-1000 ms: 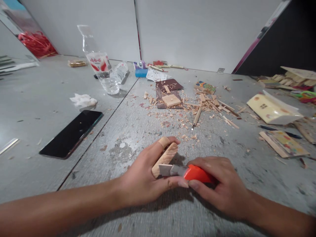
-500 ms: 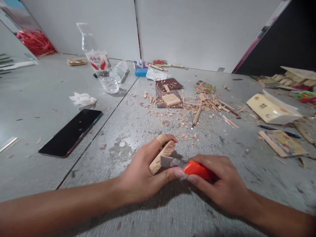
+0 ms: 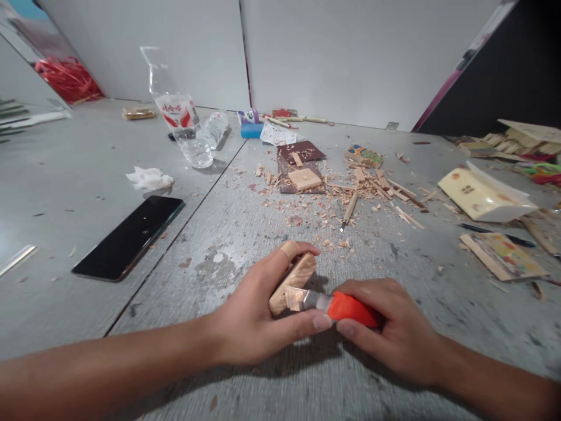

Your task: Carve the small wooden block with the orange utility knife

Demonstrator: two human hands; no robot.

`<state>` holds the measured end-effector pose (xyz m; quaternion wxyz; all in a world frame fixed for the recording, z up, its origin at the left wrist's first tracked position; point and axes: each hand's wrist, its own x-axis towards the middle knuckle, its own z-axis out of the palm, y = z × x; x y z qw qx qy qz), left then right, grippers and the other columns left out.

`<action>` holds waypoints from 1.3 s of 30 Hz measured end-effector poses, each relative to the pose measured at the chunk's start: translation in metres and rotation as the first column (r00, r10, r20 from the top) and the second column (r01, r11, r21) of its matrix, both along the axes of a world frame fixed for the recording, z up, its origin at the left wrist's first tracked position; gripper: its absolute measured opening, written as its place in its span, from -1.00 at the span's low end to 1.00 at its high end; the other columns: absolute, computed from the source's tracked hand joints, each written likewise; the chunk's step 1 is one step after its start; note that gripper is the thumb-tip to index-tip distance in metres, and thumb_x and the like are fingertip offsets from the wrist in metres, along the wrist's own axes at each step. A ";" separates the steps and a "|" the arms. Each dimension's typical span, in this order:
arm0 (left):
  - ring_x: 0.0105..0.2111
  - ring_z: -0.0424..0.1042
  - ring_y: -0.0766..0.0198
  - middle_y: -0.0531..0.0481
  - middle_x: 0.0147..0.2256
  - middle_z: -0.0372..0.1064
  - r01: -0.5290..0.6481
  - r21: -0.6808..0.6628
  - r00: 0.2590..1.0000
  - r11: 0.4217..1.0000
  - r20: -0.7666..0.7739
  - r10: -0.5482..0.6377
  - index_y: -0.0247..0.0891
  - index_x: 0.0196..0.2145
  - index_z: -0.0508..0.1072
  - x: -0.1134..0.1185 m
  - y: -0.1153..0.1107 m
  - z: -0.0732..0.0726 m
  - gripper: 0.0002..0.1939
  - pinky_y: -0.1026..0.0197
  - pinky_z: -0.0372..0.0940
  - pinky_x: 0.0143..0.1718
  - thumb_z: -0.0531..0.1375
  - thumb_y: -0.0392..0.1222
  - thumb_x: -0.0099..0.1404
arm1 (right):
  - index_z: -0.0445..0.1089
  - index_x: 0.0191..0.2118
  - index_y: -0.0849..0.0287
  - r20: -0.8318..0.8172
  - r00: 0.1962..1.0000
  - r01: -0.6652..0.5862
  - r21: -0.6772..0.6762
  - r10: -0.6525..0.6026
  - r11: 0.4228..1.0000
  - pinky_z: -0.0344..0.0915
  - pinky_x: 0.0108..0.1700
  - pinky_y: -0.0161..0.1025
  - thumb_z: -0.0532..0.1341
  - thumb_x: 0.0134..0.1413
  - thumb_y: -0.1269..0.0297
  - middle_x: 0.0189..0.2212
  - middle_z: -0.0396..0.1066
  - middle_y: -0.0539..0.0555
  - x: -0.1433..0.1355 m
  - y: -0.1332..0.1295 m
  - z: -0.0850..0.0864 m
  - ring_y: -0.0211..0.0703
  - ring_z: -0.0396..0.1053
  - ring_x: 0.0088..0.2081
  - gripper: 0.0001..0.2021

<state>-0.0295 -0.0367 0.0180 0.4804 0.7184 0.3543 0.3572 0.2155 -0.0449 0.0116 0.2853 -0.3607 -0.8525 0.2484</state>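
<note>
My left hand (image 3: 263,316) is closed around a small wooden block (image 3: 294,283), with a tan bandage (image 3: 290,250) on one finger. In my right hand (image 3: 390,327) is a utility knife (image 3: 354,310) with a red-orange handle. Its wide metal blade lies against the near side of the block. The left thumb stretches along below the blade, its tip close to the knife's handle and the right thumb. The left fingertips beyond the block are partly hidden.
Wood shavings surround a flat wood piece (image 3: 304,179) on brown sandpaper (image 3: 302,151) and a carving tool (image 3: 350,209). To the left are a phone (image 3: 128,238), a crumpled tissue (image 3: 149,178) and plastic bottles (image 3: 177,114). A yellow box (image 3: 484,192) and a pen (image 3: 517,240) lie right.
The knife blade has turned slightly, its face now catching the light. Both hands and the block sit a touch lower in view; the whole scene has shifted slightly.
</note>
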 end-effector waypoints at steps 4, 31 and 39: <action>-0.19 0.40 0.10 -0.06 -0.14 0.40 0.009 -0.025 1.000 1.000 0.031 -0.008 -0.16 0.23 0.24 -0.001 -0.001 -0.003 -0.32 0.06 0.28 -0.15 0.37 0.11 0.30 | 0.49 -0.23 0.13 0.023 1.000 -0.009 -0.031 0.010 0.999 0.21 -0.38 -0.25 0.13 0.46 -0.05 -0.45 0.53 -0.03 0.002 0.000 -0.003 -0.22 0.42 -0.47 -0.62; -0.27 0.37 0.17 0.01 -0.23 0.42 -0.071 0.015 0.997 0.997 -0.003 0.071 -0.17 0.12 0.33 0.003 0.001 -0.007 -0.48 0.11 0.26 -0.18 0.36 0.07 0.34 | 0.50 -0.16 0.10 -0.016 0.994 0.109 0.183 -0.108 0.977 0.36 -0.33 -0.27 0.14 0.48 -0.04 -0.35 0.64 0.01 -0.001 -0.002 -0.005 -0.18 0.56 -0.41 -0.66; -0.13 0.43 0.06 -0.09 -0.09 0.43 -0.005 -0.002 1.000 1.000 -0.018 0.005 -0.16 0.20 0.25 0.001 0.003 0.000 -0.37 0.06 0.30 -0.11 0.34 0.12 0.32 | 0.49 -0.25 0.14 0.031 1.000 0.010 -0.080 -0.007 0.997 0.21 -0.37 -0.27 0.15 0.44 -0.05 -0.44 0.54 -0.01 0.000 -0.001 -0.002 -0.21 0.43 -0.44 -0.62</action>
